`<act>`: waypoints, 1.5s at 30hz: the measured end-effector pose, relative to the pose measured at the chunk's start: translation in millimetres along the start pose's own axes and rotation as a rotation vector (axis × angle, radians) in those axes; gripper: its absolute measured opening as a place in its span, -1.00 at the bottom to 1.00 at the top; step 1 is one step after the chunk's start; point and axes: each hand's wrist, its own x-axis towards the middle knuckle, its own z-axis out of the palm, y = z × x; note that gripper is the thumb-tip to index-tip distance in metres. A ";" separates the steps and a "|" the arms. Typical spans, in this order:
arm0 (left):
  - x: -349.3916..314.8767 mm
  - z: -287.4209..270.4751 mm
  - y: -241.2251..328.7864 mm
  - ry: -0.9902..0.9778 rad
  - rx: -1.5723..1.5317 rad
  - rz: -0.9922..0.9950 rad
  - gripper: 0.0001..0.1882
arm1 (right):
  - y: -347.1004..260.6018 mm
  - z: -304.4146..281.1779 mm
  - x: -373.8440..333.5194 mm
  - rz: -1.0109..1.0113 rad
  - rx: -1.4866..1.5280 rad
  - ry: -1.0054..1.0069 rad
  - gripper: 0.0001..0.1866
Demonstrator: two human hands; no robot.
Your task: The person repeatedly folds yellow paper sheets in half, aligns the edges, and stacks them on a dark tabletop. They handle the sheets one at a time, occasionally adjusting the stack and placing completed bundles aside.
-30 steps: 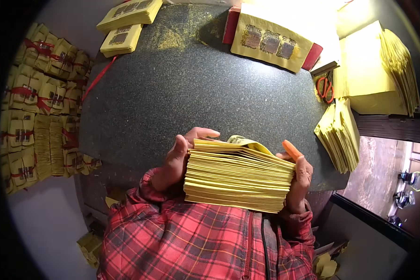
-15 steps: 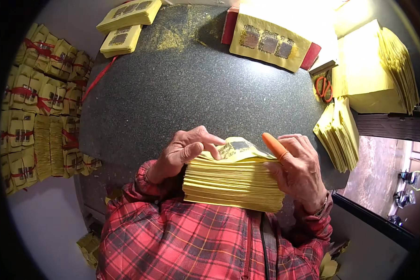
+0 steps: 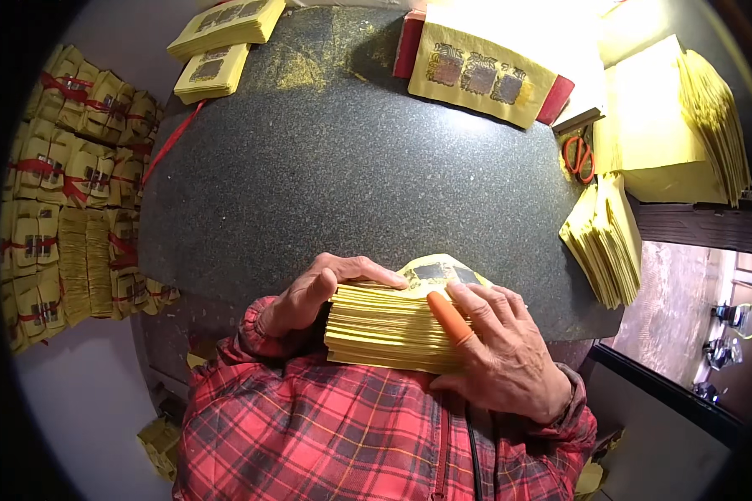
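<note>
A thick stack of folded yellow paper sheets stands against my shirt at the table's near edge, its folded edges toward me. The top sheet, with a dark printed pattern, bulges up at its far side. My left hand rests at the stack's left end, fingers stretched across the top sheet and thumb raised. Over the right end lies my right hand, its fingers extended on the top sheet and the thumb low near my shirt. An orange finger cot covers its index finger, which points across the folded edges.
Printed yellow stacks lie at the far left. A printed yellow sheet covers a red block at the back. Orange-handled scissors and more yellow paper are at the right. Red-tied bundles are piled on the left.
My right hand has moved left and toward me, from the stack's right end onto its top and front. My left fingers have flattened, and the top sheet's bulge has shifted.
</note>
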 end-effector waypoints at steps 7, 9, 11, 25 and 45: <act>-20.6 -12.5 1.8 -0.143 -0.132 -0.072 0.13 | -11.3 6.7 -16.9 0.010 -0.074 -0.012 -0.21; -27.4 -12.3 2.0 -0.156 -0.099 -0.041 0.13 | -10.4 9.1 -18.9 0.009 -0.076 -0.025 -0.24; -33.5 -11.3 3.5 -0.163 -0.124 -0.089 0.25 | -10.8 10.1 -19.7 0.004 -0.086 -0.017 -0.23; -55.8 -6.5 1.6 -0.153 0.103 -0.100 0.10 | -4.1 17.9 -18.8 -0.033 -0.114 0.110 -0.26; 43.7 -34.8 -4.7 0.431 0.106 -0.042 -0.51 | 103.4 -49.1 94.9 0.205 0.248 0.023 -0.39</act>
